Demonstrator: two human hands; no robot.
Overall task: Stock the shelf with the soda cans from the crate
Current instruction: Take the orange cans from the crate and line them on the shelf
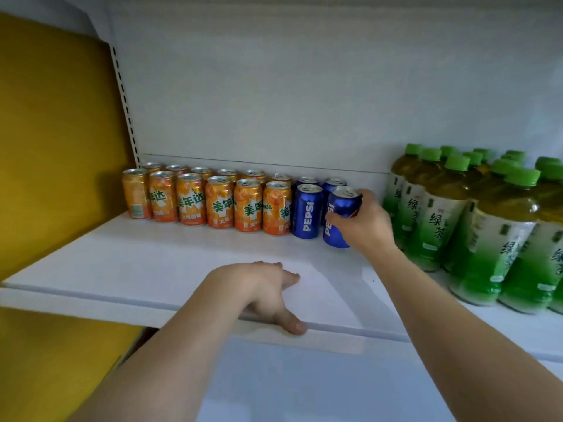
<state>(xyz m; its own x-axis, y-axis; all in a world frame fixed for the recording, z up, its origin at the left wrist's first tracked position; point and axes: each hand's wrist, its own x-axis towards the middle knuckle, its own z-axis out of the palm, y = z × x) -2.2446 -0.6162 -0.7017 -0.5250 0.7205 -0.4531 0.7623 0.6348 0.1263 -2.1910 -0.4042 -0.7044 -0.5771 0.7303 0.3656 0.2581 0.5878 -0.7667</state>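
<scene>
Four blue Pepsi cans [307,212] are sitting at two o'clock on my shelf [152,263]; my right hand [364,222] is gripping the front-right can [341,208], while my left hand [268,287] is resting spread on the edge

Orange cans [219,201]: twelve. Blue Pepsi cans [307,211]: four. Green tea bottles [438,214]: about eleven.

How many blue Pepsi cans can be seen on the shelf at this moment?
4. One front can stands beside the orange cans; the right hand grips another front can; two back cans stand behind. More may be hidden.
</scene>
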